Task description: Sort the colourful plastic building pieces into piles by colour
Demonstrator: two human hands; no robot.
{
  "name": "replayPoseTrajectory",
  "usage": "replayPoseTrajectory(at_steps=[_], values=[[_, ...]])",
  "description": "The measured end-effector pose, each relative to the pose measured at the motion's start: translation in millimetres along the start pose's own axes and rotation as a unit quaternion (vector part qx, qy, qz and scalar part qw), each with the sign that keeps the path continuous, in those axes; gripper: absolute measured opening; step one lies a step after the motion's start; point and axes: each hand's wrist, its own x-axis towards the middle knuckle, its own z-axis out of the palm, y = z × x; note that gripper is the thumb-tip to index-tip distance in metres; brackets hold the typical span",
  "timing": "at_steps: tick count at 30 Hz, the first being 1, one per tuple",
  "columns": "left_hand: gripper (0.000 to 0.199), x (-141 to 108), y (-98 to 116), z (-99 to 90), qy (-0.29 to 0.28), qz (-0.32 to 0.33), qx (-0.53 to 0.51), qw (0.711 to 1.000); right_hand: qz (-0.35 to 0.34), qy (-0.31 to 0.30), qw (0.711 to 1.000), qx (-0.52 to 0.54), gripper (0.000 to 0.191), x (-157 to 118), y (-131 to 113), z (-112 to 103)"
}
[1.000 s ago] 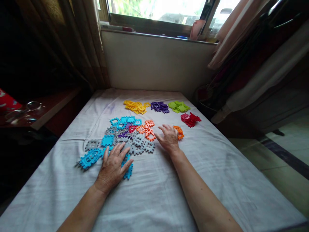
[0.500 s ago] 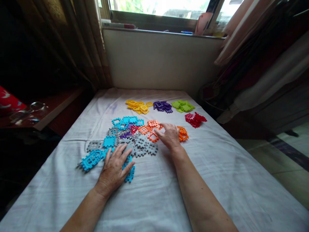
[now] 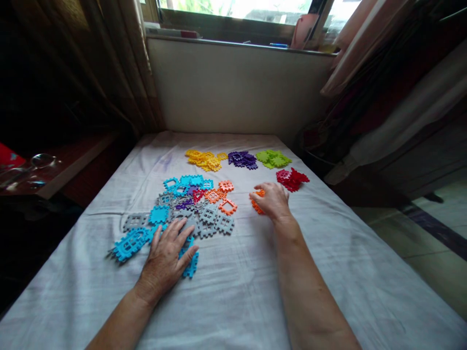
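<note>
My left hand (image 3: pixel 166 255) lies spread over blue pieces (image 3: pixel 131 243) and grey pieces (image 3: pixel 209 218) of a mixed pile. Farther up in that pile are light-blue, purple and red pieces (image 3: pixel 198 195). Orange pieces (image 3: pixel 228 206) lie at its right side. My right hand (image 3: pixel 273 200) is over a separate orange heap (image 3: pixel 257 203), its fingers bent down; whether it grips a piece is hidden by the hand.
Yellow (image 3: pixel 204 160), purple (image 3: pixel 242 159) and green (image 3: pixel 273 158) heaps line the far part of the cloth-covered table (image 3: pixel 226 301). A red heap (image 3: pixel 292 180) sits right of them. Glasses (image 3: pixel 43 161) rest on a side table at left.
My right hand has moved right, from the orange pieces of the mixed pile to the separate orange heap. My left hand stays on the blue and grey pieces. The view has shifted slightly.
</note>
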Motion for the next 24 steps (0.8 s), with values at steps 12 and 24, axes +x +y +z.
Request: replayPoseTrajectory(at_steps=[12,24], values=[[0.046,-0.5,-0.2,0.6,-0.001,0.004,0.003,1.0,-0.042,-0.119,0.991,-0.042,0.024,-20.9,-56.4,21.3],[0.045,0.3,1.3,-1.3,-0.004,0.005,0.001,1.0,0.103,-0.039,0.994,-0.013,0.023,1.5,-2.0,-12.4]])
